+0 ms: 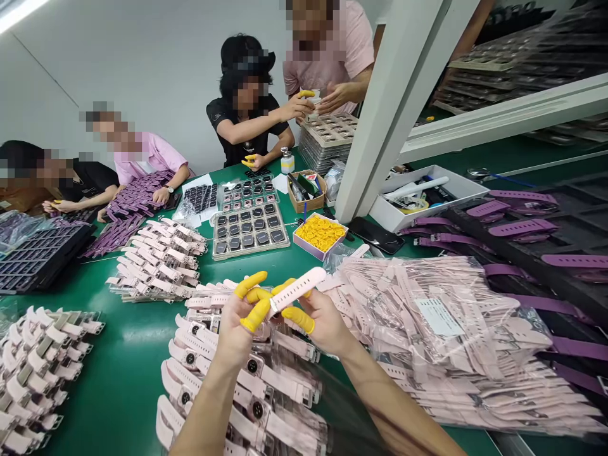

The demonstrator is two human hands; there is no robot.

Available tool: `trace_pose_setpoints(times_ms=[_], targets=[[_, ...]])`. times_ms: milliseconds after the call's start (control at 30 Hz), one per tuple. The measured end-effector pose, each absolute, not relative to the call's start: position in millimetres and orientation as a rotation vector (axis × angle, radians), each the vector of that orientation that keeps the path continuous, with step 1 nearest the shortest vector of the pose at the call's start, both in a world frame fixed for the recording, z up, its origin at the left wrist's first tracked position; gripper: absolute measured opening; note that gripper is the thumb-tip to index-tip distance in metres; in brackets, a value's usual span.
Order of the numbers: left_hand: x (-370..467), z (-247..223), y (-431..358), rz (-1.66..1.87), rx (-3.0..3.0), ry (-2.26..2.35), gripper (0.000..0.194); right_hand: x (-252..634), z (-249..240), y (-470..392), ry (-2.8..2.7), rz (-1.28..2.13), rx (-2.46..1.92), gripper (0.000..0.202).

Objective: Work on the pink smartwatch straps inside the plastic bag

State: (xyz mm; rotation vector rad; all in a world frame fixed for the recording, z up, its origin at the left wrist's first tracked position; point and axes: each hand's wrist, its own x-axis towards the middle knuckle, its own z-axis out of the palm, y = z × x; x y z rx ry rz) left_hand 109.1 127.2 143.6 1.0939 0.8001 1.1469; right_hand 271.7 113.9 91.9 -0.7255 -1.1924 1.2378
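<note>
Pink strap (298, 290) in both hands (236, 320), long axis aslant, rounded tip (317, 276) upward and right

At ten o'clock a bright tube light (21, 12) glows above a plain, pale wall (156, 63) that reaches round to twelve, crossed by a thin dark seam (45, 68). A green tabletop (118, 361) shows bare at eight. Toward one, a slanting white post (394, 95) meets a white rail (513, 117) at two.
</note>
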Motion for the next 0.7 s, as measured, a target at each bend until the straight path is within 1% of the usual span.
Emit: trace_pose_setpoints(times_ms=[200,333,367,500,700], targets=[[107.9,149.7,128.0,1.252,0.935,0.880,0.046,263.8,91.4,123.2,-1.097,1.333,-0.625,0.037],[105.6,148.7,127.3,1.236,0.881,0.932,0.049,263.2,88.3,122.3,-1.054,1.390,-0.541,0.052],[105.3,147.5,126.8,1.207,0.886,0.945,0.049,262.9,87.2,121.8,-1.045,1.424,-0.530,0.052],[105.6,144.2,125.1,1.108,0.860,0.976,0.049,259.1,81.7,121.8,-0.936,1.534,-0.496,0.040],[104.8,147.5,127.1,1.219,0.766,0.978,0.050,251.9,73.9,124.2,-0.902,1.577,-0.516,0.044]])
